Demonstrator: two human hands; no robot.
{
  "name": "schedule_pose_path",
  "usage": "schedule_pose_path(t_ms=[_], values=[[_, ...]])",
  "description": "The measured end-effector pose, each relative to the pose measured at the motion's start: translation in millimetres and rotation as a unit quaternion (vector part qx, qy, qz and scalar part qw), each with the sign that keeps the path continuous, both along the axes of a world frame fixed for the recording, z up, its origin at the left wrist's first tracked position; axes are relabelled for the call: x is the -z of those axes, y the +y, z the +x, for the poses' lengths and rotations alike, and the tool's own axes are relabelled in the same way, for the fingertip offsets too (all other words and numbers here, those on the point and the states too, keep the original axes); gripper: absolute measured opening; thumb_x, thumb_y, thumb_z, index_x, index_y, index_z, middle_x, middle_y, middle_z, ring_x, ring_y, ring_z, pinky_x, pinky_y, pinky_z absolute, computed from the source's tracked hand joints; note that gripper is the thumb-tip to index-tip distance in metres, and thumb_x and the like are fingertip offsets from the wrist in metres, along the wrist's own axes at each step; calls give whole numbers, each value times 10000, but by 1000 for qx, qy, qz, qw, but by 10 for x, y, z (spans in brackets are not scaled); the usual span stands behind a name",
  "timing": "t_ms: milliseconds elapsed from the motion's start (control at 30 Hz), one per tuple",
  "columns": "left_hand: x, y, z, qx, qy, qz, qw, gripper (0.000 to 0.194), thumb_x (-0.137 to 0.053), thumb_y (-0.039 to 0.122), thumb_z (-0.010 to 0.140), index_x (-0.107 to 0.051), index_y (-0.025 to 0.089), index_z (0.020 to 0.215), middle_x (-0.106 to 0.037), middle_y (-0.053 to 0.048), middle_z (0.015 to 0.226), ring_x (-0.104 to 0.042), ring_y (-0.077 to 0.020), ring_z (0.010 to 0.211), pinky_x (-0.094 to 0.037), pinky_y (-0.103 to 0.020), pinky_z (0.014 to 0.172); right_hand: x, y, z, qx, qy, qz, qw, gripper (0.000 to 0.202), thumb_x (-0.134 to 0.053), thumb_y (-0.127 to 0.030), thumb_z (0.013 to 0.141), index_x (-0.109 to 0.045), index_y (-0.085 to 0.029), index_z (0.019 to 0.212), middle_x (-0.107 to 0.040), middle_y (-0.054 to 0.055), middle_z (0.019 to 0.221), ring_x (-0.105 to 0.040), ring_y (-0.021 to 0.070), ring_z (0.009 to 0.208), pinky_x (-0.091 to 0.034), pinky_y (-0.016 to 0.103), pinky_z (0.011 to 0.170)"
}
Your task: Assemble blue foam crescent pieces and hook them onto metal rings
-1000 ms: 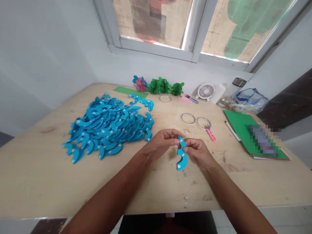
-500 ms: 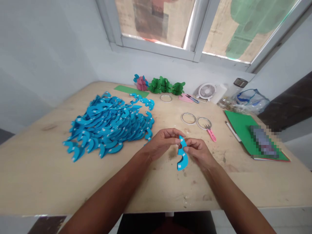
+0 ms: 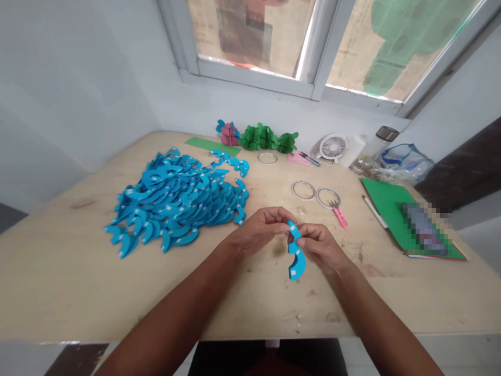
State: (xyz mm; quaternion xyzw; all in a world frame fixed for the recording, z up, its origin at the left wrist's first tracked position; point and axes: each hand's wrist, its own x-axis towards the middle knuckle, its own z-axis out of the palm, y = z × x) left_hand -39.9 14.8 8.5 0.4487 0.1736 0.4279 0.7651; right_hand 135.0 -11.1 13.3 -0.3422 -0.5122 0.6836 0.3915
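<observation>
A curved blue paper piece (image 3: pixel 299 264) with small white squares hangs between my hands over the front middle of the table. My left hand (image 3: pixel 264 228) pinches its upper end between thumb and fingers. Lower on the same piece, my right hand (image 3: pixel 319 245) grips its right edge. The fingers behind the paper are partly hidden. To the left lies a large heap of similar blue paper pieces (image 3: pixel 176 196), many of them bearing white squares.
Rolls of thin tape (image 3: pixel 303 190) and pink-handled snips (image 3: pixel 340 215) lie beyond my hands. Green paper figures (image 3: pixel 266 137), a white fan (image 3: pixel 333 147) and a bottle (image 3: pixel 381 140) line the wall. A green folder (image 3: pixel 391 219) and a pen (image 3: pixel 374 211) are at right.
The blue paper piece's lower end has dropped slightly and swung a little to the right. Both hands keep their hold, nearly in the same place.
</observation>
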Motion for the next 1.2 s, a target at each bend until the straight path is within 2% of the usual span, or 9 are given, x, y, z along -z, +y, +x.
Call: schedule_pose_path(t_ms=[500,1200], values=[[-30,-17,-7,30,-3,9,999,136,-707,208,680,-639,126,764,-644,-28,640,-603,-142,581,-475,-279,589,14,-11,22,-26,25,-40,999,159,-750,-276,641,-674,-147,696,-652,31,707,-568,124,636,-443,243,602],[-11,-20,-8,20,-8,-10,1000,194,-741,242,648,-635,125,761,-659,-41,660,-614,-161,607,-475,-298,611,18,-9,19,-30,39,-46,998,154,-744,-279,643,-676,-153,700,-652,29,707,-559,122,620,-446,234,572]])
